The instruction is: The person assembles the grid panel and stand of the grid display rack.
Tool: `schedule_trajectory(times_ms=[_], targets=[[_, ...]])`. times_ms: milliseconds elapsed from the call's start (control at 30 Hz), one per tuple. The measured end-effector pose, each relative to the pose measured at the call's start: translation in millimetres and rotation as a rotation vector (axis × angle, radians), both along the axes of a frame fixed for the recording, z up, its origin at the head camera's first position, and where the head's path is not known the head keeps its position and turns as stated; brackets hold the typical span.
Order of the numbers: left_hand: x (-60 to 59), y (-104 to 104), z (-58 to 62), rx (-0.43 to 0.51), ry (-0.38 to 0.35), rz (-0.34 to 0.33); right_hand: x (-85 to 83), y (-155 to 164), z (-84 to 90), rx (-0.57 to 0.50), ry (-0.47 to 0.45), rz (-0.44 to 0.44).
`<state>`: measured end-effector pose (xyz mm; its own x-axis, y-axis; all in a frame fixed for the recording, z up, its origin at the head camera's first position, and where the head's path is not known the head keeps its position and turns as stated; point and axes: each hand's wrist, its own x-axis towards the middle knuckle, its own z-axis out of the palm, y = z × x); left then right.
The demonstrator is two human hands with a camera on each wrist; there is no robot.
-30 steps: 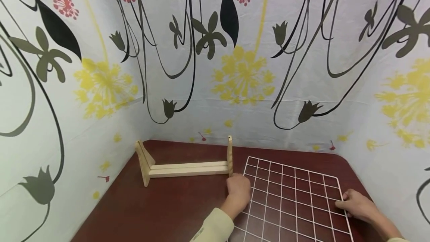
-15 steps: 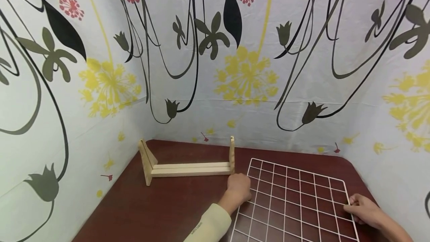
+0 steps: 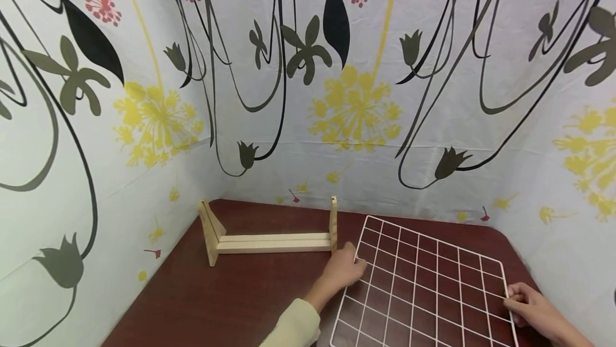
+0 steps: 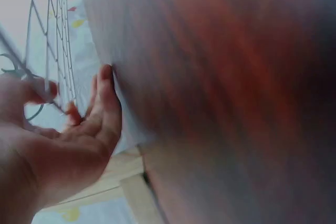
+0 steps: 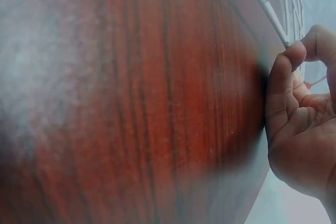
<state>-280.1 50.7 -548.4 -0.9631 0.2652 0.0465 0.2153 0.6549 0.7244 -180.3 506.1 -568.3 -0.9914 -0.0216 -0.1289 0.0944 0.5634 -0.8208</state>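
A white wire grid panel [image 3: 438, 240] spans the space between my two hands at the right front of the table. My left hand [image 3: 344, 267] holds its left edge, and in the left wrist view the thumb and fingers [image 4: 107, 98] come together at a wire. On the opposite edge, my right hand [image 3: 534, 309] pinches the outer wire between thumb and index finger; its other fingers curl close over the tabletop in the right wrist view. The panel's left side sits higher than its right. Just beyond my left hand stands a pale wooden stand [image 3: 274, 248] with two uprights joined by a crossbar.
The dark red-brown table [image 3: 231, 299] is enclosed by a flower-printed cloth [image 3: 308, 122] at the back and both sides. The stand's right upright [image 3: 333, 221] rises close to the panel's far left corner.
The panel's far left corner has risen, and the panel has shifted slightly right. My left hand has moved a little up with its thumb now over the edge; my right hand keeps its pinch.
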Motion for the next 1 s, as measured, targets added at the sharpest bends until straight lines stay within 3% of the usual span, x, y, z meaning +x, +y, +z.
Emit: schedule_trajectory(times_ms=[67,133,200,300,367,467,567,733,1000], targets=[[1.7,2.5,-0.2,0.276,-0.110,-0.044,3.5,-0.9,0.4,-0.006,0.002,-0.025],[4.0,5.0,1.4,0.563,-0.274,-0.092,5.8,-2.8,1.2,-0.009,0.003,-0.043],[5.5,6.2,4.3,0.771,-0.446,-0.137,7.5,-4.5,2.3,-0.007,0.000,-0.054],[6.1,4.1,10.4,0.906,-0.652,-0.185,8.4,-6.3,3.2,-0.011,-0.013,-0.058],[5.2,1.7,13.5,0.931,-0.722,-0.204,8.2,-6.8,3.7,-0.020,-0.032,-0.055],[3.0,0.9,15.5,0.928,-0.727,-0.213,6.8,-7.5,3.7,-0.022,-0.038,-0.069],[1.5,1.6,12.7,0.916,-0.686,-0.180,4.5,-10.3,2.3,-0.012,-0.017,-0.086],[2.3,4.5,6.7,0.911,-0.628,-0.129,6.0,-14.6,-2.5,-0.018,0.060,-0.108],[4.4,5.4,11.8,0.934,-0.604,-0.122,14.9,-24.7,-5.7,-0.015,0.217,-0.203]])
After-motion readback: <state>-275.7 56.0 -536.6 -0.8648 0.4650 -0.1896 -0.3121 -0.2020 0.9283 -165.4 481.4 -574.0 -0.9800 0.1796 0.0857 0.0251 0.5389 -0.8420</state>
